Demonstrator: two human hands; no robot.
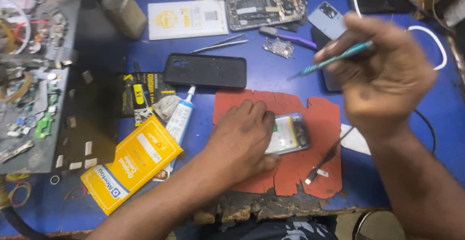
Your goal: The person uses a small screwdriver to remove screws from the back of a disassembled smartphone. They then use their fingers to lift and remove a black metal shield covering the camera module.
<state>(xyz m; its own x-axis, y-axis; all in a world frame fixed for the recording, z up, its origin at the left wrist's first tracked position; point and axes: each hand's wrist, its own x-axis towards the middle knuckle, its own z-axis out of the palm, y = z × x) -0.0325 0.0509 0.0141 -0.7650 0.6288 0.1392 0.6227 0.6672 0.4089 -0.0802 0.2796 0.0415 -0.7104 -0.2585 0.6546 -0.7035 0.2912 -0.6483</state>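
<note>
Left hand [242, 141] lay flat, fingers spread, pressing phone [290, 133] onto red mat [290, 172]. Right hand [382, 75] pinched teal tool [334, 61], raised.

One head-worn camera looks steeply down, close over the blue workbench [271, 75].

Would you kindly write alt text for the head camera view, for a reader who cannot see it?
A person's left hand presses an opened phone flat on a red mat, while the right hand holds a teal tool raised above it. Around them on the blue workbench lie a black phone case, a glue tube and a yellow packet.
</note>
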